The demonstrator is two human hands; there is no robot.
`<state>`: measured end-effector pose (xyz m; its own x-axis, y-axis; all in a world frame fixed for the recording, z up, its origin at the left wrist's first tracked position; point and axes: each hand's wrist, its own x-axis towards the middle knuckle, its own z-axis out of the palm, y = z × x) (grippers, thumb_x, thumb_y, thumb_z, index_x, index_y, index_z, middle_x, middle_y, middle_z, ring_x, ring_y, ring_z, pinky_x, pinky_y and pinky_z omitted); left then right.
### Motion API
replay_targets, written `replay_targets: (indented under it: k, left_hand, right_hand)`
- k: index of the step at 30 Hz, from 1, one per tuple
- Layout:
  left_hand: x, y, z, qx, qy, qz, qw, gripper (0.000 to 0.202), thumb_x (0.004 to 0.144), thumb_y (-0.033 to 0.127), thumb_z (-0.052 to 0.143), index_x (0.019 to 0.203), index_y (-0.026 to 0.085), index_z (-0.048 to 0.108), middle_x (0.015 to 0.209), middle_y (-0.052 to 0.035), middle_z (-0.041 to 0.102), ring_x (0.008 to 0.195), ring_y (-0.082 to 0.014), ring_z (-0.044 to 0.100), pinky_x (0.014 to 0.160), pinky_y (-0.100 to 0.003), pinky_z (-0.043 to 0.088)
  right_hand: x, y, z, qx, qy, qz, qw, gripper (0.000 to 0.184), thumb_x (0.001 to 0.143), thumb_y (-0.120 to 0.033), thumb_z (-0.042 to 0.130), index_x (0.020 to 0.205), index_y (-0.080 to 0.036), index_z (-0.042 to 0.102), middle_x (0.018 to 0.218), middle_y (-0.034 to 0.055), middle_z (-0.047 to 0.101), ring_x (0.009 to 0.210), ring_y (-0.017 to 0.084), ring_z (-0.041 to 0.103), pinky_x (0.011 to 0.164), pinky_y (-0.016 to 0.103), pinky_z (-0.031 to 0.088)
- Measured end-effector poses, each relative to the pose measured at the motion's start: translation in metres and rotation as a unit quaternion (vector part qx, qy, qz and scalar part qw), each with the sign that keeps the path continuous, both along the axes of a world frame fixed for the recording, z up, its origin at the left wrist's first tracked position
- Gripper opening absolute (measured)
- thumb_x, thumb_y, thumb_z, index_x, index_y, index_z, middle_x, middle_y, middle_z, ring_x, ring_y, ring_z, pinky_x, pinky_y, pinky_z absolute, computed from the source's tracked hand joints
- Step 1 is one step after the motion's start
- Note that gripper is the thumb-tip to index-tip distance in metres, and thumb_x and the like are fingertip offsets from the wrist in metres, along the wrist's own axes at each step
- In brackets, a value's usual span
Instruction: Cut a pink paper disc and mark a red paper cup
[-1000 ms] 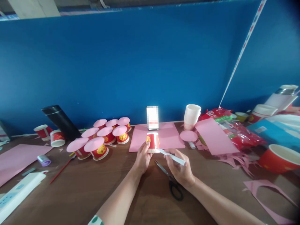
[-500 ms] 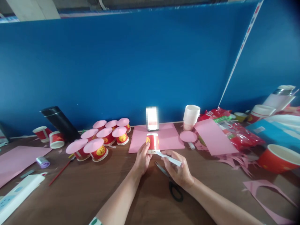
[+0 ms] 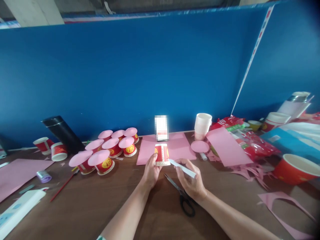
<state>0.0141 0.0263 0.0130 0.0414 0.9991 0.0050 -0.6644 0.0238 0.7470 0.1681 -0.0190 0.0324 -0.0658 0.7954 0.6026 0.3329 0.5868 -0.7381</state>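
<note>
My left hand (image 3: 151, 169) is closed around the side of a red and white paper cup (image 3: 162, 154), whose narrower end points up. In my right hand (image 3: 190, 180), fingers pinch a slim white pen-shaped tool (image 3: 185, 168); its tip is beside the cup's lower right edge. I cannot make out what kind of tool it is. Scissors (image 3: 180, 191) with black handles lie on the table below and between my hands. Behind the cup, a pink paper sheet (image 3: 181, 150) lies flat.
Several red cups topped with pink paper discs (image 3: 127, 142) stand left, near a black bottle (image 3: 63, 133) and a red stick (image 3: 61, 189). A pixelated screen (image 3: 162, 128) stands at centre back. Right are stacked white cups (image 3: 203, 125), a pink disc (image 3: 200, 146), paper scraps and an orange-red tub (image 3: 295, 171).
The tool's tip has come slightly away from the cup's lower edge as my right hand shifted a little right. My left hand still holds the cup. The whole view moved slightly.
</note>
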Motion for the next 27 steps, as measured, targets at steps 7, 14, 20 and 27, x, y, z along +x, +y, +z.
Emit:
replay_targets:
  k: [7,14,20,27]
  left_hand:
    - [0.0007,0.0007,0.0004,-0.012,0.0,0.01,1.0,0.012,0.074,0.027,0.057,0.078,0.016,0.059,0.084,-0.0051,0.065,0.095,-0.0203,0.057,0.089,-0.036,0.04]
    - [0.0001,0.0015,-0.0016,-0.003,0.014,0.005,1.0,0.018,0.075,0.031,0.055,0.081,0.015,0.06,0.088,-0.0066,0.065,0.093,-0.0206,0.058,0.087,-0.036,0.041]
    - [0.0,0.0005,-0.0021,0.006,0.019,0.0,1.0,0.022,0.076,0.032,0.055,0.087,0.014,0.061,0.093,-0.0075,0.065,0.091,-0.0198,0.059,0.087,-0.036,0.041]
    - [0.0016,0.0,0.0022,-0.001,0.018,0.003,1.0,0.023,0.076,0.034,0.055,0.086,0.014,0.06,0.094,-0.0085,0.065,0.096,-0.0213,0.057,0.088,-0.035,0.041]
  right_hand:
    - [0.0003,-0.0011,-0.0001,0.005,-0.026,-0.002,1.0,0.012,0.081,-0.021,0.05,0.091,-0.017,0.056,0.078,0.0054,0.062,0.068,0.016,0.059,0.065,0.026,0.05]
    - [-0.0004,-0.0002,0.0008,-0.001,-0.027,0.004,1.0,0.014,0.083,-0.023,0.048,0.092,-0.017,0.057,0.078,0.0057,0.062,0.066,0.016,0.059,0.063,0.024,0.049]
    - [-0.0013,-0.0002,0.0032,-0.006,-0.029,0.007,1.0,0.014,0.083,-0.024,0.048,0.09,-0.017,0.058,0.077,0.0056,0.063,0.066,0.016,0.059,0.063,0.024,0.049]
    - [-0.0009,-0.0015,0.0007,-0.021,0.02,0.026,0.999,0.015,0.085,-0.025,0.047,0.094,-0.017,0.055,0.078,0.0055,0.065,0.067,0.015,0.061,0.062,0.023,0.05]
